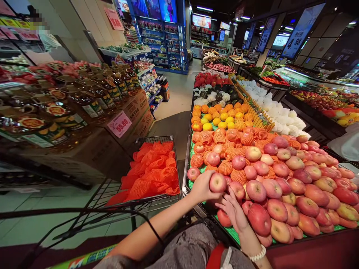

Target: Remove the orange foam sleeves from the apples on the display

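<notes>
My left hand (201, 186) is wrapped round a pinkish-red apple (218, 182) at the near left corner of the fruit display. Just below and to the right of that apple, my right hand (234, 212) has its fingers apart and holds nothing that I can see; a pale bracelet circles its wrist. Bare red apples (259, 219) are piled to the right of both hands. Behind them lie apples in orange foam nets (225, 167). Part of the held apple is hidden by my left fingers.
A wire shopping cart (171, 139) filled with loose orange foam nets (151, 168) stands to the left of the display. Large oil bottles (81, 99) sit on cartons farther left. Beyond the apples are yellow-orange fruits (223, 116) and fruits in white nets (286, 119).
</notes>
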A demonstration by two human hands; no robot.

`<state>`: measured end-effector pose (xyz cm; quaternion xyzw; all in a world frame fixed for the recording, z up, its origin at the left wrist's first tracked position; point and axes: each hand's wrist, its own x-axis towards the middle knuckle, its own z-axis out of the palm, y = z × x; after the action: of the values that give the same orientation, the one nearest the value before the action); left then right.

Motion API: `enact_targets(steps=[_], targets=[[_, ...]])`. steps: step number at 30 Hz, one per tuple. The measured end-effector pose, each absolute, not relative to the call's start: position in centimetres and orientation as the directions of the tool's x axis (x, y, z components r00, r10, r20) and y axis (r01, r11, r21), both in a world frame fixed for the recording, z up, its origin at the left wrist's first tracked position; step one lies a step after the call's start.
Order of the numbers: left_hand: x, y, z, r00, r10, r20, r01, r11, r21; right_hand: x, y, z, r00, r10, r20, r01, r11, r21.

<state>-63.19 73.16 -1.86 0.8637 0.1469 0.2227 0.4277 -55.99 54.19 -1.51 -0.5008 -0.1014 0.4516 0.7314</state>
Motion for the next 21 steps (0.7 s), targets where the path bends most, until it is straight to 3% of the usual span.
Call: enact_targets(steps=[4, 9, 13, 15, 18, 21], targets=[[-61.4, 78.2, -5.7, 0.749, 0.618, 0.239, 0.291, -0.631, 0.719, -55.4, 53.4, -1.2, 0.588, 0.747, -0.308, -0.487, 0.024, -0.873], [-60.6, 81.7, -9.3, 0.8, 0.558, 0.22, 0.268, -0.661, 0.701, -54.4, 54.2, -1.2, 0.721, 0.67, -0.177, -0.194, -0.049, -0.98], [-60.4, 82.5, -10.9, 0.826, 0.517, 0.223, 0.235, -0.677, 0.698, -52.9, 56.1, -1.4, 0.815, 0.577, -0.048, 0.044, -0.144, -0.989], [-60.4, 82.5, -11.3, 0.827, 0.506, 0.244, 0.213, -0.684, 0.698, -52.0, 56.8, -1.2, 0.832, 0.551, 0.056, 0.212, -0.224, -0.951], [-60.8, 82.2, -11.6, 0.821, 0.498, 0.278, 0.179, -0.687, 0.704, -50.5, 57.7, -0.4, 0.807, 0.533, 0.253, 0.484, -0.352, -0.801], [-61.5, 82.3, -12.0, 0.806, 0.502, 0.314, 0.142, -0.678, 0.721, -48.6, 58.3, 0.2, 0.786, 0.514, 0.344, 0.586, -0.443, -0.679]])
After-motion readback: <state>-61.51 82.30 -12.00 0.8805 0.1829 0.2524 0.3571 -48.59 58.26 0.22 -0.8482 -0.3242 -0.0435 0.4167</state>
